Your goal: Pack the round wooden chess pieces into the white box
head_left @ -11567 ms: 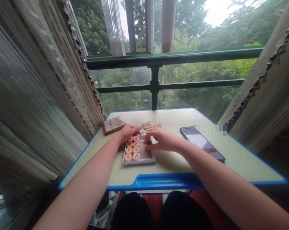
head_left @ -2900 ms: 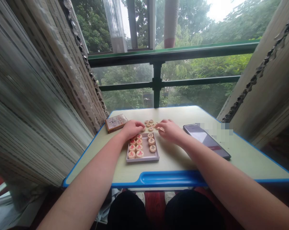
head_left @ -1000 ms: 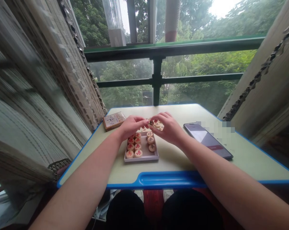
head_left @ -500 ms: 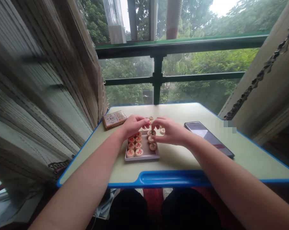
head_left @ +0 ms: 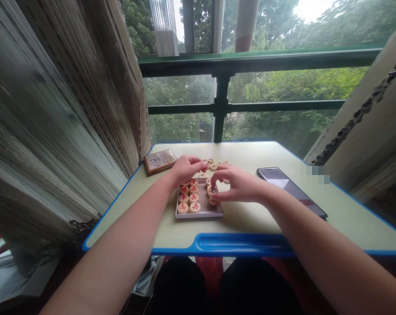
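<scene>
The tray point(head_left: 203, 202) lies on a blue-edged table point(head_left: 247, 221) before curtained windows point(head_left: 181, 92).

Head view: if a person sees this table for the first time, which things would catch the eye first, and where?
Probably the shallow tray near the middle of the table, with red-marked round pieces in two columns along its left side. Next, the right hand, with its fingertips at a piece on the tray's right side. Then perhaps the dark-edged phone, lying to the right of that hand.
</scene>
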Available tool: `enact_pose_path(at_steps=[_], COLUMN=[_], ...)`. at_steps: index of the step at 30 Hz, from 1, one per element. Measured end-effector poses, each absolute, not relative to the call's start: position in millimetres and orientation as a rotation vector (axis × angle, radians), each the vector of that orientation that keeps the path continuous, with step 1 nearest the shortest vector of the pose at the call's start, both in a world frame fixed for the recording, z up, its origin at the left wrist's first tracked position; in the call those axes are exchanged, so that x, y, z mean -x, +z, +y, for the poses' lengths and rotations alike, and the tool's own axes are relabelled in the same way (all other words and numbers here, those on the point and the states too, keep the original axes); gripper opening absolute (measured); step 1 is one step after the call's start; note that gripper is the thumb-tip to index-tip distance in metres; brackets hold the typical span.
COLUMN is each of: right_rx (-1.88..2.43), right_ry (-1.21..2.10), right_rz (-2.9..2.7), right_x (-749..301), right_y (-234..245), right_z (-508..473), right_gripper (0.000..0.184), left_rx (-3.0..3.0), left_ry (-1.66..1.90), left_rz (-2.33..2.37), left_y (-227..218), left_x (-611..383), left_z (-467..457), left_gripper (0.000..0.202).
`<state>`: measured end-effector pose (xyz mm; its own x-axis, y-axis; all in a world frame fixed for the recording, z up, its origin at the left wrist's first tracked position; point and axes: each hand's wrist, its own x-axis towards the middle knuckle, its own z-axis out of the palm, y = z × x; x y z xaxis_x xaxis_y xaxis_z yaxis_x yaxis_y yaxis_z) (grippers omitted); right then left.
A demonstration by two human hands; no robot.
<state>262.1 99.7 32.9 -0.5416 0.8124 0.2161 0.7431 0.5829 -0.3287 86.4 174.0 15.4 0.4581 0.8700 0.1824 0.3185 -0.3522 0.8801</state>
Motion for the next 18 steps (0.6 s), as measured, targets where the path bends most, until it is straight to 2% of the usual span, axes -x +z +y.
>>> enact_pose_path(at_steps=[5, 9, 18], right_rx=[1.535, 1.708, 1.654], right_ry=[0.043, 0.028, 0.067], right_rz=[-2.217, -2.223, -2.328], right_x=[-274.6, -281.1, -281.6], right_y=[27.1, 19.6, 4.9], right_z=[115.7, 122.2, 127.2], right_gripper=[0.019, 0.019, 0.025], left_rx=[-1.84, -1.837, -1.922], left_ry=[0.719, 0.646, 0.678], left_rz=[1.032, 1.067, 1.16], left_y=[7.1, 2.7, 0.4], left_x=[-83.8, -83.4, -82.1], left_z=[181.0, 184.1, 187.1], left_gripper=[0.025, 0.025, 0.029])
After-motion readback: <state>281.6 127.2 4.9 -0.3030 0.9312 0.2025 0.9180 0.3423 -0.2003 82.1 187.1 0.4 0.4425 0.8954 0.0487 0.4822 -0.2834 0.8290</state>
